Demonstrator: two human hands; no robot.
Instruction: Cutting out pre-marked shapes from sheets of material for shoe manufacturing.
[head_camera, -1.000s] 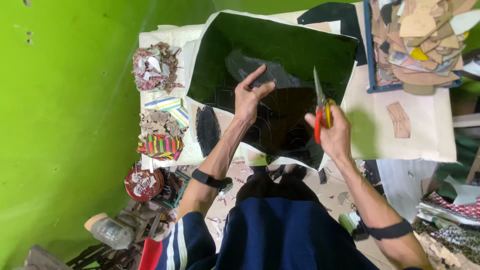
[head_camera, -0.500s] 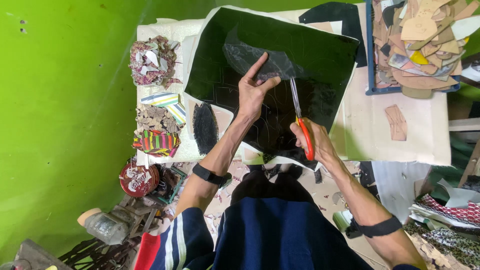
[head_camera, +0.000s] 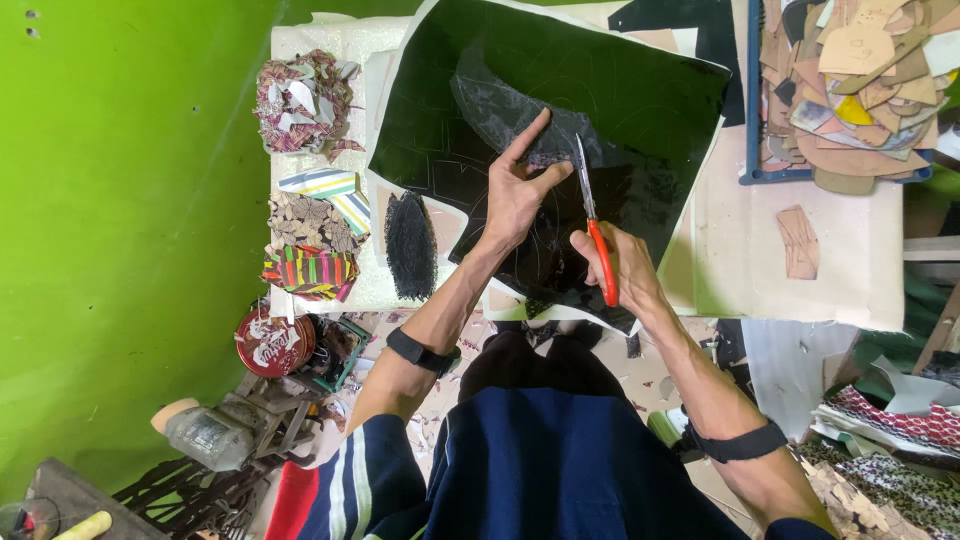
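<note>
Green wall fills the left of the frame; right of it a pale bench (head_camera: 860, 270) carries patterned scraps (head_camera: 300, 100) at upper left and a striped stack (head_camera: 310, 268) below them. At centre lies a black sheet (head_camera: 620, 110) with faint scribed lines. The left hand (head_camera: 515, 190) presses a translucent pattern piece (head_camera: 500, 105) flat on it, fingers spread. The right hand (head_camera: 620, 265) is closed around orange scissors (head_camera: 596, 235), blades pointing up beside the left fingers. A slip of the pattern could spoil the cut, and the blades sit close to the left fingertips. Whether the blades are parted is hard to tell. A blue tray (head_camera: 752, 120) of cutouts is cropped at upper right.
</note>
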